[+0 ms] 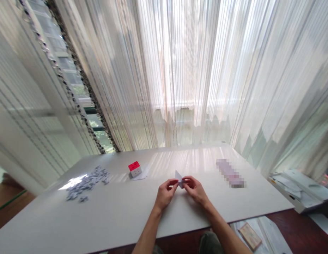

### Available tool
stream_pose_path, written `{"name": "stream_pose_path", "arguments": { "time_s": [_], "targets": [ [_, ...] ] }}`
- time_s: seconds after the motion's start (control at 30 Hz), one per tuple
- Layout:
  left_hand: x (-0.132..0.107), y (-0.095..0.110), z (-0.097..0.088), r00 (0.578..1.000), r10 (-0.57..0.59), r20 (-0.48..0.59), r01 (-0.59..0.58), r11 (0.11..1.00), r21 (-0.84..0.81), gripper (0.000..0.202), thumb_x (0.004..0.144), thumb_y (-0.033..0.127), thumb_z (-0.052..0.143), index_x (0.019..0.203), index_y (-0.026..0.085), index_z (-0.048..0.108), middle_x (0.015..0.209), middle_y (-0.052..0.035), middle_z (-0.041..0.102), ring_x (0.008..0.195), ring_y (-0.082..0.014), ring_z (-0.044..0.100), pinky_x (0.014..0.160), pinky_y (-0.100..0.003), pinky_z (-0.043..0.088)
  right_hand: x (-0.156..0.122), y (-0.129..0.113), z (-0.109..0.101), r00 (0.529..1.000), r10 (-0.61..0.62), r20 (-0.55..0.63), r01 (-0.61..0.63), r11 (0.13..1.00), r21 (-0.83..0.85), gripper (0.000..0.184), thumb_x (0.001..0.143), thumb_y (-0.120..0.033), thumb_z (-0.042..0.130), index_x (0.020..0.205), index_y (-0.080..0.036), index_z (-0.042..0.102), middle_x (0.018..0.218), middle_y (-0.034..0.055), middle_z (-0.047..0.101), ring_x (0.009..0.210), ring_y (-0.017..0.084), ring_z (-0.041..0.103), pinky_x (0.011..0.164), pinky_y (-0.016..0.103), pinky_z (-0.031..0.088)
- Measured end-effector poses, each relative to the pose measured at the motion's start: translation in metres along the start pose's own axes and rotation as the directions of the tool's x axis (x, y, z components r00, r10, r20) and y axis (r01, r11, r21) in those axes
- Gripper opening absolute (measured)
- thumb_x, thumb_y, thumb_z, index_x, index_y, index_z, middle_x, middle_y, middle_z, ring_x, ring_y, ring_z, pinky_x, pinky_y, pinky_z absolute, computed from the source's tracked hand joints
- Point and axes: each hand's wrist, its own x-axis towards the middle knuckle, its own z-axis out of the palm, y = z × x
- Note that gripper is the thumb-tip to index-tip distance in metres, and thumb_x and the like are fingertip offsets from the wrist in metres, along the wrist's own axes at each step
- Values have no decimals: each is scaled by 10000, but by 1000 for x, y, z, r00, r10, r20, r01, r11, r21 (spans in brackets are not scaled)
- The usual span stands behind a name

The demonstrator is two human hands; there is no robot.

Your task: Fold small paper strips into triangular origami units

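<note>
Both of my hands meet over the middle of the white table, pinching a small folded piece of white paper between them. Fingertips of my left hand close on its left side, and those of my right hand on its right. One pointed corner of the paper sticks up above the fingers; its lower part is partly covered by them. Left of my hands, a red and white cube rests on or against some flat white paper sheets.
A heap of small grey-white pieces is spread on the table at the left. At the right lies a pinkish blurred-out object. White boxes with papers stand beyond the right edge, and a sheer curtain hangs behind.
</note>
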Motion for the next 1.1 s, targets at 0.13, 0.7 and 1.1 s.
{"name": "stream_pose_path", "arguments": {
  "time_s": [0.13,0.7,1.1],
  "targets": [
    [2,-2,-2,998,-27,-54,26,1000,-16,270,790,383,656,954,173,703,922,-78,745,871,-228,701,785,-327,561,1,0,-2,1000,-1,-12,0,997,-77,294,794,-395,663,1007,-192,642,884,65,711,775,200,673,676,304,531],
    [2,-10,-2,999,-39,-6,38,992,-122,308,770,369,694,994,157,711,958,-101,750,881,-246,711,843,-375,561,2,2,-3,998,-30,-54,22,990,-141,309,801,-423,646,995,-184,673,912,85,727,854,238,684,708,338,540],
    [1,0,-3,996,-78,35,82,984,-155,304,753,373,703,955,149,733,964,-97,753,910,-255,705,887,-397,543,-2,-1,-2,997,-70,-43,61,982,-176,318,794,-422,657,1001,-186,710,935,86,733,845,234,689,786,376,554]
  ]
}}
